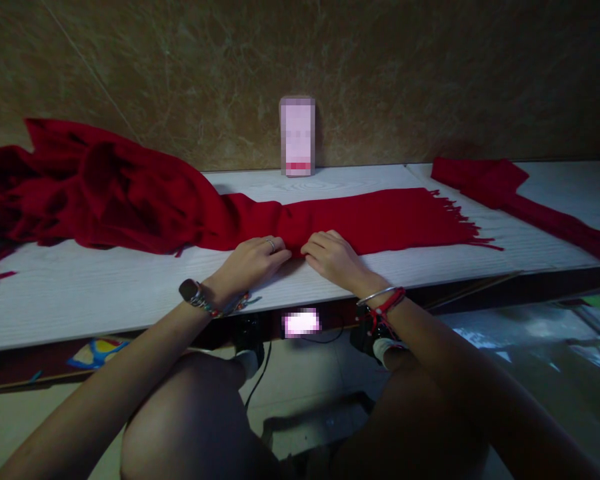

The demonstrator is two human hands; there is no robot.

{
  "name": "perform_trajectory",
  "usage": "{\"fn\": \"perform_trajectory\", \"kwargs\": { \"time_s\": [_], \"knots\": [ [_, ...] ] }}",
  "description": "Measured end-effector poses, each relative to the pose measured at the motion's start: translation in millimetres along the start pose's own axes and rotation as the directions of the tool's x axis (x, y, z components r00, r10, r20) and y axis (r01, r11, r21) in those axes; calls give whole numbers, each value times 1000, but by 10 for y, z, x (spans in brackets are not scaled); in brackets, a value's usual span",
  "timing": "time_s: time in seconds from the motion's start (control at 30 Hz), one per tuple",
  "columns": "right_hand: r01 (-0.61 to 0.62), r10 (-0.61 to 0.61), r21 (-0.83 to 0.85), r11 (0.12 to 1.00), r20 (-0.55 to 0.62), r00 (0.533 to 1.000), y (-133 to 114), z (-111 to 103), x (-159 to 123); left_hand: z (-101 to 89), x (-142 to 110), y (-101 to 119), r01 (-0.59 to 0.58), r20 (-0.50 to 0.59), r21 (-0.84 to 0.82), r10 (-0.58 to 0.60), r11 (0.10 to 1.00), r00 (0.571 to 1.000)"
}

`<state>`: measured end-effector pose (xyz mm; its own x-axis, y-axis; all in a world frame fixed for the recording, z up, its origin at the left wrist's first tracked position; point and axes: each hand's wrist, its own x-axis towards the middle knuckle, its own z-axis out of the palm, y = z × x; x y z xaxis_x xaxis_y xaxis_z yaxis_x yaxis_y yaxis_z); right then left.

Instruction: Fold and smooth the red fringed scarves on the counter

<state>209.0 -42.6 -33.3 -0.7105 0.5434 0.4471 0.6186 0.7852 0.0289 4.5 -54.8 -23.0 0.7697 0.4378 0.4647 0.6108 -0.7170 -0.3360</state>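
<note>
A red fringed scarf (380, 217) lies along the white tabletop, its right part flat and its left part heaped in loose folds. At its near edge, around the middle, my left hand (257, 263) is closed with curled fingers gripping the cloth. My right hand (333, 260) pinches the same edge a short way to the right. Both sets of fingertips are partly hidden against the fabric. The fringe of the flat end points right, and more fringe shows at the far left.
A pixelated phone-like object (298, 137) leans upright against the brown marbled wall (180, 73). Another red cloth strip (485, 180) lies folded at the right. The white tabletop (105, 287) ends just before my knees. Below its edge are a bright blurred patch (301, 323) and a thin cable (260, 377).
</note>
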Motion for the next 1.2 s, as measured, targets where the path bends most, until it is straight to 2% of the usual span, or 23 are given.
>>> {"fn": "perform_trajectory", "kwargs": {
  "time_s": [0.17,0.37,0.57,0.7,0.93,1.2],
  "knots": [
    [-13,14,-13,1000,40,999,-3,22,17,7,3,6,2,-52,-8,-3,1000,999],
    [53,-49,-83,995,47,998,-13,5,34,17,6,13,24,-34,-47,-25,999,999],
    [55,-49,-104,993,53,997,-32,-9,41,42,-7,20,48,-30,-99,-51,994,998],
    [48,-44,-93,995,38,998,-29,1,34,51,-14,22,71,-30,-139,-76,988,997],
    [24,-24,-68,997,5,1000,-8,14,-5,58,-9,2,48,-27,-171,-54,984,998],
    [14,-15,-11,1000,-45,999,2,54,-31,57,-7,1,40,-6,-137,-41,990,999]
  ]
}}
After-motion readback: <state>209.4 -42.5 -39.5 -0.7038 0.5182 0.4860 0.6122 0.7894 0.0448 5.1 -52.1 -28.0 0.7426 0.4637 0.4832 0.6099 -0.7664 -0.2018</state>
